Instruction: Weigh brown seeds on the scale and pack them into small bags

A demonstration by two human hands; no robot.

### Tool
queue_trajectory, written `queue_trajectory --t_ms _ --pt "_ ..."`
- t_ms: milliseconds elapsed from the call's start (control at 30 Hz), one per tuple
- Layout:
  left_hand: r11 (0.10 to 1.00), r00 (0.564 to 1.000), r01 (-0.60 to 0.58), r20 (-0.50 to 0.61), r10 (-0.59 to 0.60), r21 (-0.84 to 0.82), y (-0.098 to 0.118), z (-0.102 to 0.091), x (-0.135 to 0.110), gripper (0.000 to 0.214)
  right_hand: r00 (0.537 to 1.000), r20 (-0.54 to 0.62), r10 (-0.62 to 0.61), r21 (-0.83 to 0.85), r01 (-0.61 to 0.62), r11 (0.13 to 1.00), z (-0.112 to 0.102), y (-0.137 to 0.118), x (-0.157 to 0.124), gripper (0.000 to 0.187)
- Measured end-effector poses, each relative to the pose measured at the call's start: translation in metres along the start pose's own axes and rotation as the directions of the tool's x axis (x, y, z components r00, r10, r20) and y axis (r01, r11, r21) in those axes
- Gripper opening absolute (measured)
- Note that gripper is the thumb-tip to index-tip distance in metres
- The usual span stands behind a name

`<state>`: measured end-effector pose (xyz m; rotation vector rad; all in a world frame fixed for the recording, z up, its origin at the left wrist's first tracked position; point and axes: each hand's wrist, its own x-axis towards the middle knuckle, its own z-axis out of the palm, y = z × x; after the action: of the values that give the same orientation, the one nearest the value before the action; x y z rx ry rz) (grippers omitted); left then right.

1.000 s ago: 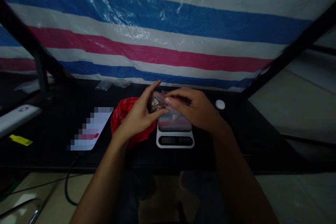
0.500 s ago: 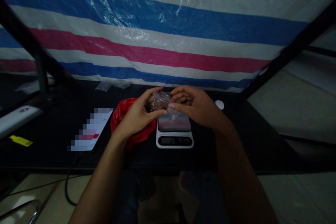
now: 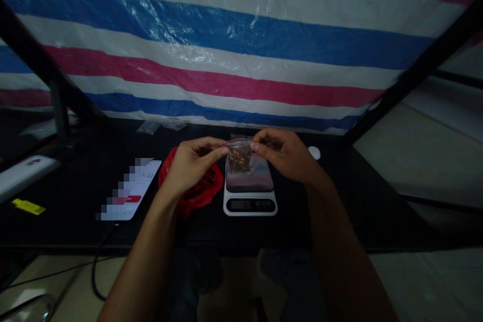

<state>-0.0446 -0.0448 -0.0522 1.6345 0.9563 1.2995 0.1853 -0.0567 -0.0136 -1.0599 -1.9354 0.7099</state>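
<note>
A small clear zip bag (image 3: 240, 157) with brown, seed-like bits in it hangs upright between my hands. My left hand (image 3: 198, 161) pinches its top left corner between thumb and fingers. At the top right corner, my right hand (image 3: 283, 153) pinches the bag's edge in the same way. Behind and below the bag is a white digital kitchen scale (image 3: 250, 204) with a shiny plate; whether the bag touches the plate I cannot tell. A crumpled red plastic bag (image 3: 199, 193) lies left of the scale, partly under my left hand.
A phone (image 3: 145, 181) with a cable lies to the left, near a yellow tag (image 3: 28, 206) and a white device (image 3: 24, 177). Small clear bags (image 3: 149, 126) rest at the back. A white round object (image 3: 314, 153) is on the right. Striped sheeting (image 3: 226, 50) rises behind the table.
The zip bag has turned from lying tilted in my left hand to hanging upright over the scale. My left hand has shifted from its side to its top corner.
</note>
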Motion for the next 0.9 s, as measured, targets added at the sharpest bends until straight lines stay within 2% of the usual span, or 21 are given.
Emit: queue_trajectory --t_ms 200,467,633,800,900 --pt "0.998 1.0 -0.01 -0.026 0.012 0.067 0.0 0.0 -0.001 0.032 1.0 -0.013 -0.005 -0.008 0.005 1.0 0.004 0.003 0.0 0.011" --pt "1.0 0.999 0.006 -0.052 -0.005 0.029 0.007 0.003 -0.002 0.033 1.0 -0.017 -0.019 -0.025 0.018 1.0 0.009 0.006 0.0 0.011" --pt "0.994 0.996 -0.027 -0.077 0.035 0.102 0.009 0.006 -0.005 0.027 0.995 -0.021 -0.094 -0.044 0.093 0.995 0.014 0.008 -0.001 0.008" --pt "0.997 1.0 0.011 -0.026 -0.009 0.074 0.014 0.011 -0.007 0.026 0.991 -0.061 -0.117 -0.051 0.113 0.992 0.016 0.007 -0.002 0.005" --pt "0.995 0.999 -0.044 -0.001 0.045 0.093 0.016 0.015 -0.006 0.022 0.989 -0.052 -0.135 -0.037 0.134 0.99 0.02 0.006 -0.002 0.007"
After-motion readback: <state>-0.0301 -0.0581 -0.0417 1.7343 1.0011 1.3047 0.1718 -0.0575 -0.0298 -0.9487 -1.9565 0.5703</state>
